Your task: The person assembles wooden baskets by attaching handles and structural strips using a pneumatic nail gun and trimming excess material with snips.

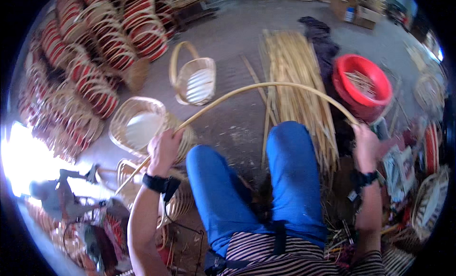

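A long pale cane strip [259, 85] arches above my knees, bent between my two hands. My left hand [165, 150] is closed round it on the left, and the strip's tail runs on past this hand toward the lower left. At the right end of the arch my right hand [366, 144] grips the strip; its fingers are partly hidden. Just beyond my left hand stands an oval woven basket [138, 125] without a visible handle. Farther off is a basket with a tall hoop handle [194, 81].
Stacked red-and-natural baskets [102, 48] fill the far left. A bundle of cane strips [297, 62] lies on the floor ahead, beside a dark cloth [319, 36]. A red tub [362, 81] holding short sticks stands to the right. Cardboard boxes [358, 14] are at the back.
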Demonstrator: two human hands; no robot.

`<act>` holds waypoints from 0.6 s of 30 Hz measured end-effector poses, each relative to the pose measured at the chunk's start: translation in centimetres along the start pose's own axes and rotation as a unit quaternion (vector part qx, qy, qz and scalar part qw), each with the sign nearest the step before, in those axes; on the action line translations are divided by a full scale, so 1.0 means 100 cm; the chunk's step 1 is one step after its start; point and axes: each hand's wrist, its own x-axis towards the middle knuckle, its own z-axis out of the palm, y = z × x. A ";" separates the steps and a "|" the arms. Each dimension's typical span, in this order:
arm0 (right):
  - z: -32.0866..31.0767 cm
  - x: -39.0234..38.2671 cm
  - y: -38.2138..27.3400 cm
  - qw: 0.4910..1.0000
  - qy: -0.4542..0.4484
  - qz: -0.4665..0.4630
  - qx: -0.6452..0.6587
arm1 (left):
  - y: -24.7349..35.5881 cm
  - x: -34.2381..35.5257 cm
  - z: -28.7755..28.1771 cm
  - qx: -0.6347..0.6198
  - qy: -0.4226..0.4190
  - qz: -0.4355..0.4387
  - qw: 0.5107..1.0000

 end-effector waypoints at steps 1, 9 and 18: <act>0.000 0.001 -0.005 1.000 -0.003 0.007 -0.019 | 0.005 0.004 0.002 0.000 0.003 0.000 1.000; 0.015 -0.008 -0.024 0.998 -0.015 0.037 -0.043 | 0.007 0.013 0.001 0.008 -0.024 0.010 1.000; 0.039 -0.032 0.010 0.997 0.042 -0.033 0.060 | -0.031 0.031 0.015 -0.109 0.079 0.103 0.986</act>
